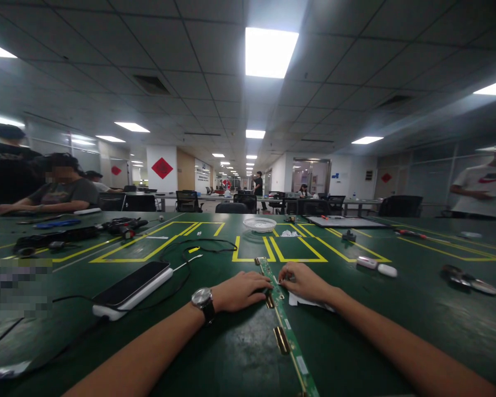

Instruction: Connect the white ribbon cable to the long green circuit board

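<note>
A long, narrow green circuit board [287,331] with brown-gold tabs along its left edge lies on the green table [231,353], running from the near edge away from me. My left hand [242,289], with a watch [202,299] on its wrist, rests flat beside the board, its outstretched fingertips at the board's left edge. At the right edge, my right hand [300,280] has its fingers bent and pressed together in a pinch; whatever is between the fingertips is too small to make out. A white paper piece [308,301] lies partly under my right hand.
At the left, a phone [134,282] sits on a white block beside black cables. A white basket [259,224] stands beyond the board. White cases [367,263], pliers [469,280] and a red-handled tool [411,234] lie at the right. People are at the left and right.
</note>
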Demonstrator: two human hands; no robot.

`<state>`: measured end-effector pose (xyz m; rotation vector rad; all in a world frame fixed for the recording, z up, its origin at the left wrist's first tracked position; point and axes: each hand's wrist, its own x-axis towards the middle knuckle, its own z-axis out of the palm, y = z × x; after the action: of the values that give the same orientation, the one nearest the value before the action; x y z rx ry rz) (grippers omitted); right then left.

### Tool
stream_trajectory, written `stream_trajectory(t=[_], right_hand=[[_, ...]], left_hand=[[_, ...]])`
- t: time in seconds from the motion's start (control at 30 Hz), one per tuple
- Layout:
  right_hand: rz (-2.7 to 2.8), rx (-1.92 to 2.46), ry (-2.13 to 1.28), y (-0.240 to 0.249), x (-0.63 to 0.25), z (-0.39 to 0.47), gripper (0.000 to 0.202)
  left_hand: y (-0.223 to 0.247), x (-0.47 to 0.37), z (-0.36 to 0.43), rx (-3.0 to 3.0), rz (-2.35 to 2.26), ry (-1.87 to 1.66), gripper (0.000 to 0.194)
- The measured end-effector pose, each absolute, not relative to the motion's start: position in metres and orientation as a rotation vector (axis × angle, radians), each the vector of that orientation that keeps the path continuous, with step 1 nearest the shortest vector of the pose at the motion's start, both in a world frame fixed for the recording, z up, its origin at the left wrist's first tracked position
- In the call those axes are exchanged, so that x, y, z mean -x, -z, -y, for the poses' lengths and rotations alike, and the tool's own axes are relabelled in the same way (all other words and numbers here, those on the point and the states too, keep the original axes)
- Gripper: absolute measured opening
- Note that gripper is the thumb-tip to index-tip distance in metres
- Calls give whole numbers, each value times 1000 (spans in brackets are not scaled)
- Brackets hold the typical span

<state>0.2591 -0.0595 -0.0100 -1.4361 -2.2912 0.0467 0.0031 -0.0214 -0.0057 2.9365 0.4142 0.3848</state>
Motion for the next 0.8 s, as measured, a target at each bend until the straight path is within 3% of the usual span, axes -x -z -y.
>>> stream_trajectory(t=[0.43,0.67,0.8], right_hand=[[2273,1251,-238,11,-262,51,20],[2314,1299,-219,6,-264,53,17],[2355,1156,-190,-1,-260,56,25]], left_hand=[[7,-3,15,-2869,-350,-367,35],[3,-4,18,-2884,-353,-371,33],[6,-5,17,-2901,-391,-415,32]])
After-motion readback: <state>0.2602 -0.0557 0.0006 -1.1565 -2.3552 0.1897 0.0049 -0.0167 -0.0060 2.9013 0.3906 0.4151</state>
